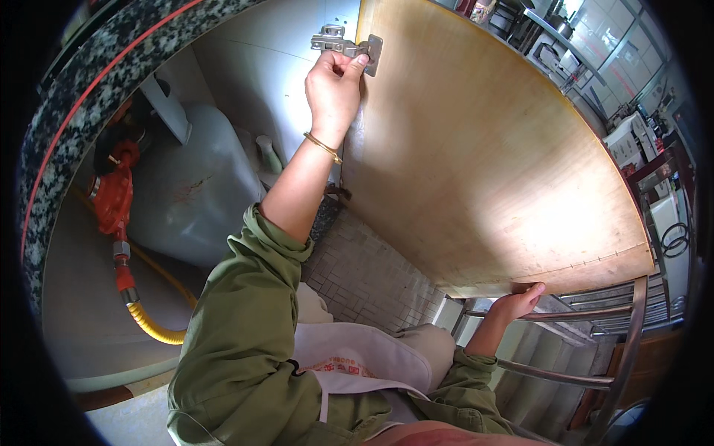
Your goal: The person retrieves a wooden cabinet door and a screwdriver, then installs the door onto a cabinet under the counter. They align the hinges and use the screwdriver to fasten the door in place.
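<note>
A wooden cabinet door (476,141) stands swung out in front of me. At its top left, a metal cabinet hinge (335,40) joins it; the hinge's arm sticks out past the door edge over the pale cabinet side wall (260,52). With thumb and fingers pinched, my left hand (332,93) holds the hinge near its plate. My right hand (515,305) grips the door's lower edge at the lower right, its palm side partly hidden. I cannot tell whether the hinge arm touches the wall.
Inside the cabinet at left stand a grey gas cylinder (201,193) with a red regulator (115,197) and yellow hose (156,327), and a small bottle (268,154). Speckled stone countertop (82,82) curves above. A metal-framed rack or chair (621,349) sits under the door at right.
</note>
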Tool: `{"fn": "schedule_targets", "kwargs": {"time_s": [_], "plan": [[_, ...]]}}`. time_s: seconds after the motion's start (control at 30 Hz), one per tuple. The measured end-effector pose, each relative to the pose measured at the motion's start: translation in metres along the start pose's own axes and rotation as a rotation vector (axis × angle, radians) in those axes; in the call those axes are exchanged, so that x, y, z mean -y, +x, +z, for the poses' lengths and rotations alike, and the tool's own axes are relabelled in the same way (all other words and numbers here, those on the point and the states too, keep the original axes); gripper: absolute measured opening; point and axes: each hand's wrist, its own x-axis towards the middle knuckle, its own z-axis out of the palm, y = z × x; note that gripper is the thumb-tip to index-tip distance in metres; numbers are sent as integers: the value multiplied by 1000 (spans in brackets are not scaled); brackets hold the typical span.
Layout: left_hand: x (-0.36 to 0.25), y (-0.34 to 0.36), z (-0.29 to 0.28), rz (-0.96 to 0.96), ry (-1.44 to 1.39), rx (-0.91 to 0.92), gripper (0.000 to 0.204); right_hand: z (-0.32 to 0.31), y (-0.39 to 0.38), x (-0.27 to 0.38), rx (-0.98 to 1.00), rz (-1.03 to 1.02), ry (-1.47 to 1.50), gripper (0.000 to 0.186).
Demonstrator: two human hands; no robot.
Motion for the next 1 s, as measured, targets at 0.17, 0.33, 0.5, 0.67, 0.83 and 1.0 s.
{"fn": "schedule_targets", "kwargs": {"time_s": [0.17,0.33,0.5,0.67,0.83,1.0], "plan": [[2,-4,1,4,-19,15,21,-4,3,1,-9,4,-75,49],[-1,-10,1,-21,-189,32,16,-11,4,-2,67,-43,-110,51],[5,-20,-8,-102,-274,64,21,-8,-2,2,104,-38,-34,55],[5,-31,-14,-237,-359,99,23,-10,-1,4,130,-52,-34,56],[-1,-36,-16,-256,-320,155,29,-12,1,5,159,-55,-48,51],[-4,-38,-18,-83,-36,190,43,-18,9,-1,161,-43,-48,44]]}}
